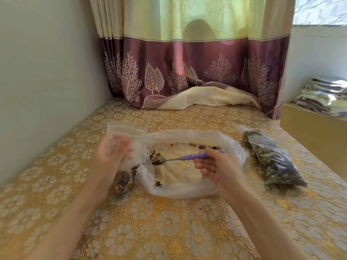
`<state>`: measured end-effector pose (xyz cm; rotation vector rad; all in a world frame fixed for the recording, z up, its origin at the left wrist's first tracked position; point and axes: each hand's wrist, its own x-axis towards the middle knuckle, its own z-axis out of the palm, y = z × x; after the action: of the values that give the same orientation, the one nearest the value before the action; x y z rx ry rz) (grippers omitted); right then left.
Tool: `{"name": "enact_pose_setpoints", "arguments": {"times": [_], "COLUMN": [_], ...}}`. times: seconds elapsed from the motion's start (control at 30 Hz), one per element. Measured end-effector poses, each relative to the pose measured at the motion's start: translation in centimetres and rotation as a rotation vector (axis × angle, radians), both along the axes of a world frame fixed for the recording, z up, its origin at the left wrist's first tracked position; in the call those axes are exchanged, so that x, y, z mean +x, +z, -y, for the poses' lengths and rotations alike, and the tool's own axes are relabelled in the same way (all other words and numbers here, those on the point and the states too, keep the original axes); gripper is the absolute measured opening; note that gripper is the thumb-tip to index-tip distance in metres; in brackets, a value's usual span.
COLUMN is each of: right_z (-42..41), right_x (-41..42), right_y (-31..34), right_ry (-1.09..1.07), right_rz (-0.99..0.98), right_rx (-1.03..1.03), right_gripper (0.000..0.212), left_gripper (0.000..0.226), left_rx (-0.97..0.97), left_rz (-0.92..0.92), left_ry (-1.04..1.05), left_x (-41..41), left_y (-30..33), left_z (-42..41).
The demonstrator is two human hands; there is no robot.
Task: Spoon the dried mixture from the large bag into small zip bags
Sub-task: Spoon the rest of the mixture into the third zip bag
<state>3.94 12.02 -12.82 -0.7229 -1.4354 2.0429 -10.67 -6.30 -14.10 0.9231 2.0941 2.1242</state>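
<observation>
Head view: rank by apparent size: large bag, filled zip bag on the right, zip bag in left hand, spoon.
1. large bag
2. filled zip bag and zip bag in the left hand: look alike, partly hidden, not ranked
3. spoon

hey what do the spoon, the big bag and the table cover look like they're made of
Spoon: shiny bowl and neck, probably metal; the ribbed matte purple handle looks like plastic or rubber.
Big bag: thin, cloudy, crinkled film, likely soft plastic.
Table cover: glossy gold with an embossed flower pattern, probably vinyl, though that is uncertain.
</observation>
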Motion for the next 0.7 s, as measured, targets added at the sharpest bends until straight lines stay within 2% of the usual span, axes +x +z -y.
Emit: {"name": "enact_pose_setpoints", "arguments": {"times": [0.07,0.17,0.23,0.4,0.7], "right_z": [-0.4,-0.6,-0.6,-0.3,2.4], "right_x": [0.2,0.6,0.9,1.6,1.5], "right_y": [0.2,0.5,1.0,2.0,2.9], "right_ry": [-0.034,-0.088,-0.129,-0.183,0.056], "right_rz": [-0.026,-0.097,-0.162,-0.317,-0.420], "right_rx": [-0.005,0.019,0.057,0.164,0.331], "right_gripper": [0.028,0.033,0.037,0.029,0.021], "left_gripper": [0.062,0.052,0.054,0.055,0.083], "left_rx": [-0.027,-0.151,-0.246,-0.305,-0.241], "left_rz": [-0.042,-0.119,-0.164,-0.131,-0.046], "left_ry": [0.015,0.057,0.079,0.028,-0.014], "left_x": [0.1,0.2,0.2,0.2,1.0], "left_y": [0.2,0.2,-0.1,-0.5,0.1], "left_z": [0.1,0.1,0.0,-0.3,-0.9]}}
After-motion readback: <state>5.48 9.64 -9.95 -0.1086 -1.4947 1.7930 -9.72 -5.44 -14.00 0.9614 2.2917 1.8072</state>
